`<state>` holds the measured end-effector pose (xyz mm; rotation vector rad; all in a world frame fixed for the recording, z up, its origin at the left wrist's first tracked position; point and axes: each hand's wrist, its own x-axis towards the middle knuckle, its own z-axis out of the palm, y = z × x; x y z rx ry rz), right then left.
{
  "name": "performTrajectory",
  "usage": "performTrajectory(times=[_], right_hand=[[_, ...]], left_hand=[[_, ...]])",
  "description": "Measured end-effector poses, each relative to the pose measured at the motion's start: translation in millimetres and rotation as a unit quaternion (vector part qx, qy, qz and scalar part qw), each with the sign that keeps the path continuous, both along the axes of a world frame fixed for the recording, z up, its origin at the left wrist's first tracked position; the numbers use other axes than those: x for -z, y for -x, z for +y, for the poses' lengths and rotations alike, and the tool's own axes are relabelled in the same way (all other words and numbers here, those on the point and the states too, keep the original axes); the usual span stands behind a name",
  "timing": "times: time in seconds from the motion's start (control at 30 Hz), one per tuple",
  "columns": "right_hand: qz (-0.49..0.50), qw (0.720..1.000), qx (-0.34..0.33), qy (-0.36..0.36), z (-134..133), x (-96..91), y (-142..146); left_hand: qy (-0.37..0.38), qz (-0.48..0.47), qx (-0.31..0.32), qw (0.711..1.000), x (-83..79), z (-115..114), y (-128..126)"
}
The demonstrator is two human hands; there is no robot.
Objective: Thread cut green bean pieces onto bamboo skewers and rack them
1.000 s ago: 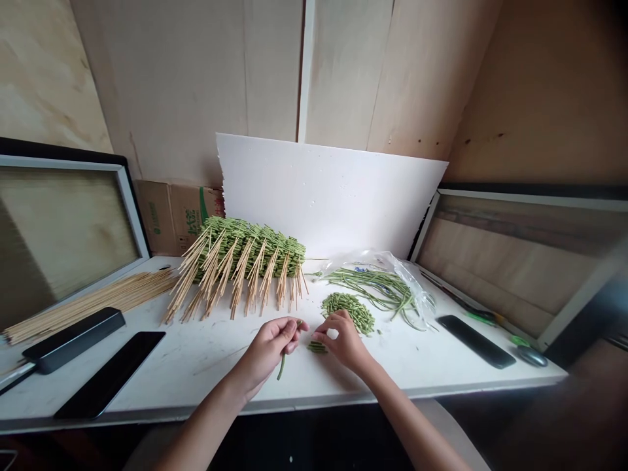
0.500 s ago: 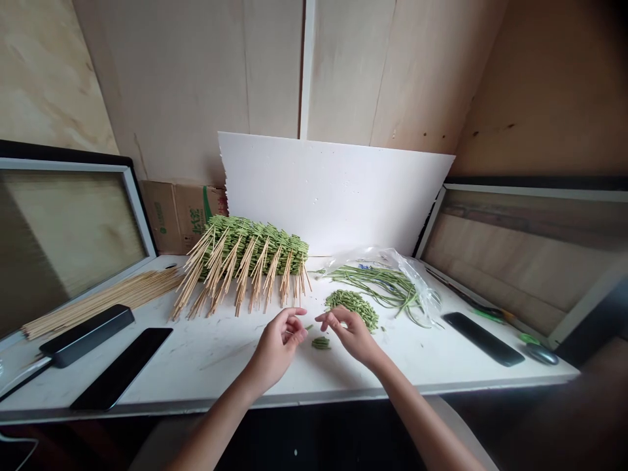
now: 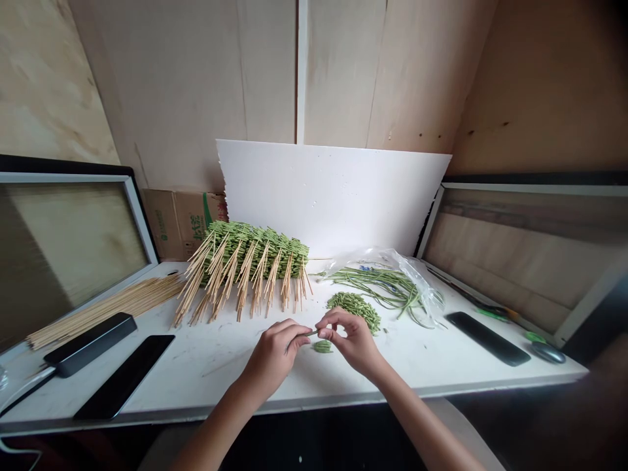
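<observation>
My left hand (image 3: 280, 350) and my right hand (image 3: 350, 337) meet above the front middle of the table. Held at both ends by their fingertips is a short green stalk piece (image 3: 313, 333). Just below it, a small row of cut green pieces (image 3: 322, 347) lies side by side on the tabletop. Behind my right hand is a heap of loose short pieces (image 3: 357, 306). Farther left, a large stack of wooden skewers threaded with green pieces (image 3: 250, 255) stands with its bare sticks pointing towards me.
Long uncut green stalks (image 3: 377, 282) lie partly under a clear plastic bag (image 3: 417, 281). Bare skewers (image 3: 108, 304), a black box (image 3: 91, 343) and a dark flat slab (image 3: 125, 376) occupy the left. A black phone-like slab (image 3: 488, 337) and a mouse (image 3: 548, 353) are at right.
My hands have come together, their fingers closing on one short green stalk piece. The left hand has turned palm down. The view has shifted slightly.
</observation>
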<state>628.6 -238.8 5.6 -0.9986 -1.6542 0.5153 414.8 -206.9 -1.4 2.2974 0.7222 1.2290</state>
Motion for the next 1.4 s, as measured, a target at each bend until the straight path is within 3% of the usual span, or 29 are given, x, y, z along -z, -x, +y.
performTrajectory(times=[0.2,0.4,0.57,0.77,0.9,1.03,1.2,1.3,1.4], right_hand=[[-0.099,0.993,-0.004,-0.072,-8,-9.4,7],[-0.168,0.977,-0.005,-0.131,-12,-6.7,14],[-0.089,0.988,-0.014,-0.127,-18,-2.9,24],[-0.001,0.995,-0.049,-0.093,-24,-6.8,32],[-0.034,0.986,0.007,-0.165,-26,-9.2,29],[-0.125,0.960,0.059,-0.243,-26,-7.9,23],[-0.094,0.982,0.030,-0.161,-25,-5.0,27],[-0.037,0.994,0.022,-0.100,-25,-4.6,32],[-0.003,0.996,0.019,-0.089,-27,-5.0,37]], left_hand=[[0.017,0.010,-0.001,1.000,-3.8,-3,0],[0.046,0.008,0.024,0.999,-6.7,-8,-1],[0.116,-0.042,0.081,0.989,-11.7,-14,-2],[0.244,-0.106,0.162,0.950,-19.8,-19,-3],[0.295,-0.132,0.185,0.928,-18.9,-19,-5],[0.247,-0.094,0.135,0.955,-19.5,-22,-5],[0.182,-0.031,0.095,0.978,-20.3,-29,-7],[0.208,-0.042,0.106,0.971,-20.1,-30,-8],[0.242,-0.056,0.123,0.961,-19.6,-30,-9]])
